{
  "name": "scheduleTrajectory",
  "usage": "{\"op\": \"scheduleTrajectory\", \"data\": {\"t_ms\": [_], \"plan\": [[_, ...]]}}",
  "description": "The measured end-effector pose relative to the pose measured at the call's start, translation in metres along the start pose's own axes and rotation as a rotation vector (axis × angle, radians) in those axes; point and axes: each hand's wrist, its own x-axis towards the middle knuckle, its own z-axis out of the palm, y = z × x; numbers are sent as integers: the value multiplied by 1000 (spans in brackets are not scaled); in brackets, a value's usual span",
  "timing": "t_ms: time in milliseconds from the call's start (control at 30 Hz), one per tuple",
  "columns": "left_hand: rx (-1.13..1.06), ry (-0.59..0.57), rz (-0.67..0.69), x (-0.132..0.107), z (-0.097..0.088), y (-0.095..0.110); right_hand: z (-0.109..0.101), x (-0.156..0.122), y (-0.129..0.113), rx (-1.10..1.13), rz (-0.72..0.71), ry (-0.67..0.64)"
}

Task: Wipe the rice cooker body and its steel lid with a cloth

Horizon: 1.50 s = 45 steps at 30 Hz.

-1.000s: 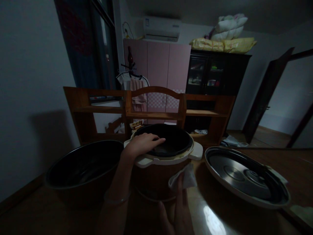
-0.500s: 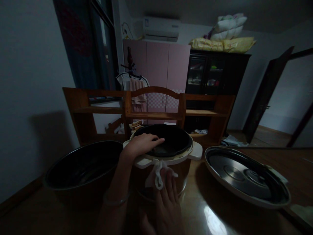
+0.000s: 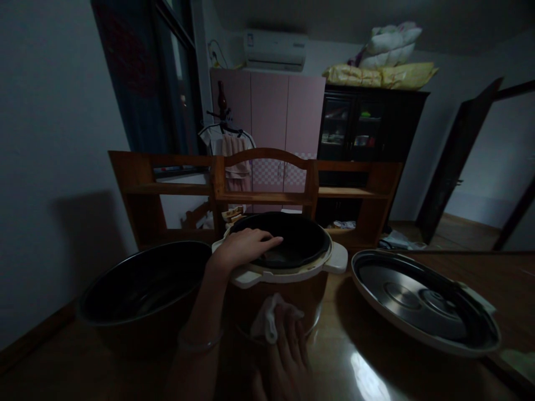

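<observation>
An electric cooker body (image 3: 303,292) with a pale rim and side handles stands at the centre, its inside dark. My left hand (image 3: 242,248) grips its near-left rim, fingers curled over the edge and the thumb pointing right. Against the cooker's front wall, my right hand (image 3: 288,340) presses a crumpled white cloth (image 3: 271,317), its fingers lying over the cloth. To the left sits a dark inner pot (image 3: 104,323). On the right, the cooker lid (image 3: 401,295) lies with its steel underside facing up.
All these stand on a glossy wooden table (image 3: 338,345). A wooden shelf unit (image 3: 263,196) rises behind the cooker, close to it. A wall (image 3: 50,223) is at the left. Farther back are a pink wardrobe (image 3: 270,111) and an open door (image 3: 460,161).
My right hand and the cloth have moved down the cooker's front wall, away from the rim. My left hand has stayed on the rim.
</observation>
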Motion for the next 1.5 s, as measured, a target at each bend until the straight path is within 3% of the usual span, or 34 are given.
{"op": "scheduleTrajectory", "data": {"t_ms": [100,333,433,533,700,767,867,1000,1133,1400,1500], "plan": [[-9,0,-7,0,1,-1,-5,7,1,-23,39,-6],[6,-10,24,1,0,0,-19,32,3,27,-137,-155],[-3,-6,12,1,0,0,-10,24,4,65,-212,-200],[-21,-8,8,1,0,0,7,-1,6,65,-241,-150],[-9,-6,-3,0,-1,1,19,-45,11,20,-1,-91],[-15,-11,-16,-1,-1,2,12,-47,14,60,80,-90],[-19,-8,-16,-2,-2,3,-3,-29,18,62,140,-48],[-11,6,-1,-1,-1,2,-17,7,17,41,74,-52],[-3,-3,10,1,1,0,-19,23,8,-19,-1,-34],[20,-1,10,0,1,2,10,5,16,-37,-222,42],[21,14,6,1,1,1,14,-7,20,-106,-232,14]]}}
